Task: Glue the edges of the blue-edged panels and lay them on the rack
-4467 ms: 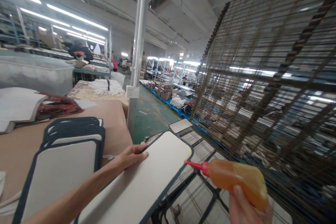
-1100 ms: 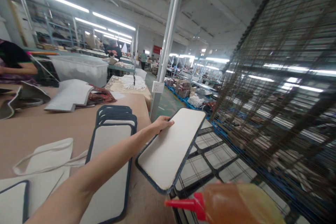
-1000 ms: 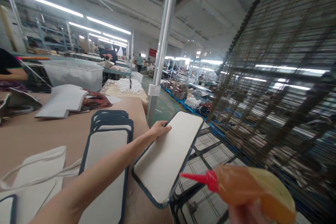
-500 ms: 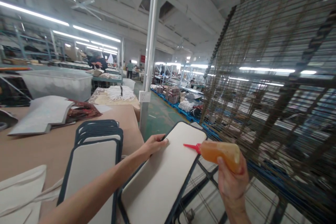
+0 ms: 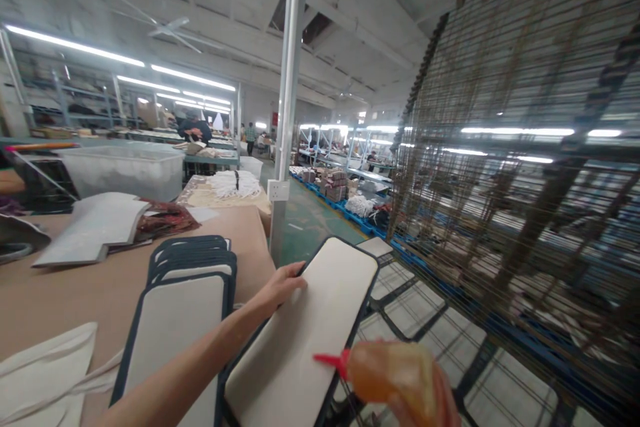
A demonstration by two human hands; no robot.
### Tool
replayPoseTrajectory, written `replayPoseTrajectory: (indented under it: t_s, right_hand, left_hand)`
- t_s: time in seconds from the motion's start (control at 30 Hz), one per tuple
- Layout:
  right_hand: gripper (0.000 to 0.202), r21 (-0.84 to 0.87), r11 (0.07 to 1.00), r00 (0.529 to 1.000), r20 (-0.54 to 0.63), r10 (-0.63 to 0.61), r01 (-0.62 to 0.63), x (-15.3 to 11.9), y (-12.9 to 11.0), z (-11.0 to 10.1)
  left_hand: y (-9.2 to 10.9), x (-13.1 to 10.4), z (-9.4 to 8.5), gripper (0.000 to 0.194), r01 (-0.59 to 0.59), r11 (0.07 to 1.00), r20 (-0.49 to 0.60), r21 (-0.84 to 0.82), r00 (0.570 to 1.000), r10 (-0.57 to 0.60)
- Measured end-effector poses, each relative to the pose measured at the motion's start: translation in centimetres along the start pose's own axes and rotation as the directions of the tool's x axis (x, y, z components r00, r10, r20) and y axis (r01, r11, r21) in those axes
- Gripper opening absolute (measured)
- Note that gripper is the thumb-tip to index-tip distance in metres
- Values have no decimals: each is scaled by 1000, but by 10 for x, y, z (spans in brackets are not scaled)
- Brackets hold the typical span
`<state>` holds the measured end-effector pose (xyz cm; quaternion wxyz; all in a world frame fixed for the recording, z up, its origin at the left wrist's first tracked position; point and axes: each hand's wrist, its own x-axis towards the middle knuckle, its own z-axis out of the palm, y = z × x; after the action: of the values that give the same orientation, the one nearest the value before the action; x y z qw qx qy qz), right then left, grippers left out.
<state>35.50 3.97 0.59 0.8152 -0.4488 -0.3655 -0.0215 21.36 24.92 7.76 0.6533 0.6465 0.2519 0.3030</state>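
Observation:
A long cream panel with a dark border [image 5: 305, 327] is tilted in front of me. My left hand [image 5: 285, 285] grips its left edge, thumb on the pale face and the other fingers hidden behind. Low on the right, my right hand [image 5: 440, 397] is wrapped around a squeeze bottle [image 5: 390, 373] of amber liquid, lying nearly level. Its red nozzle points left over the lower part of the panel; whether the tip touches the surface I cannot tell. A stack of similar dark-edged panels [image 5: 180, 320] stands on the brown table [image 5: 245, 227], left of my forearm.
Cream fabric pieces [image 5: 50, 367] and grey-white sheets [image 5: 90, 227] lie on the table. A translucent tub [image 5: 125, 170] stands behind it. A metal post [image 5: 290, 80] rises at the table's corner. On the right, a tall wire rack [image 5: 500, 133] leans above more pale panels [image 5: 505, 367].
The bottle in my right hand has moved down and left, its nozzle now over the panel's lower part. The panel has shifted slightly left with my left hand still on it.

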Motion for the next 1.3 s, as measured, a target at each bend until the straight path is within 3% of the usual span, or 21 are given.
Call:
replayPoseTrajectory:
  t_s: [0.07, 0.13, 0.2, 0.27, 0.4, 0.47, 0.53, 0.6, 0.67, 0.73, 0.8, 0.87, 0.97, 1.07, 1.2, 1.3]
  right_hand:
    - [55, 77, 995, 990, -118, 77, -68, 30, -6, 5]
    - [57, 94, 995, 969, -243, 53, -31, 62, -7, 9]
    - [64, 80, 996, 955, -293, 50, -28, 77, -1, 11]
    - [67, 56, 996, 955, -284, 86, -73, 69, 8, 11]
    - [68, 18, 979, 955, -220, 201, -202, 3, 15, 16]
    - [63, 72, 972, 971, -76, 228, -223, -19, 8, 21]
    - [58, 99, 972, 975, -48, 219, -213, -16, -2, 27]
    - [56, 123, 979, 981, -86, 173, -162, 10, -8, 32]
    - [54, 132, 985, 981, -143, 133, -114, 40, -7, 34]
    - [59, 103, 991, 970, -218, 107, -86, 53, 2, 33]
    - [61, 65, 990, 970, -204, 133, -122, 41, 14, 32]
    - [63, 27, 981, 973, -118, 196, -195, 13, 23, 32]
    - [70, -42, 973, 974, -39, 225, -227, -16, 29, 36]
    - [73, -77, 982, 985, -43, 170, -173, 5, 31, 44]
    - [71, -99, 991, 985, -154, 79, -95, 47, 36, 53]
    - [70, -107, 989, 989, -115, 92, -105, 26, 37, 58]
  left_hand:
    - [0, -4, 1, 50, -14, 1000, 11, 7, 1000, 14]
    - [0, -8, 4, 49, -24, 1000, 7, 10, 1000, 24]
    - [1, -11, 7, 49, -30, 999, 9, -10, 1000, 30]
    - [2, -14, 6, 50, -30, 998, 17, -54, 999, 31]
    - [1, -16, -9, 50, -34, 997, -46, -71, 998, 31]
    - [1, -17, -17, 49, -37, 998, -78, -58, 996, 32]
    - [1, -20, -22, 50, -21, 998, -74, -58, 997, 17]
    - [3, -24, -22, 52, 12, 998, -56, -68, 998, -16]
    - [5, -27, -21, 54, 43, 996, -58, -82, 997, -48]
    - [7, -30, -21, 55, 41, 994, -56, -100, 997, -47]
    - [6, -31, -23, 55, 23, 993, -30, -116, 999, -26]
    - [3, -31, -28, 55, 6, 993, -5, -117, 1000, -7]
    - [-3, -30, -34, 54, -15, 996, -33, -89, 999, 12]
    - [-6, -30, -32, 53, 4, 998, -58, -67, 998, -8]
    - [-10, -27, -28, 52, 43, 996, -56, -76, 997, -48]
    - [-15, -23, -30, 52, 50, 994, -82, -97, 995, -58]
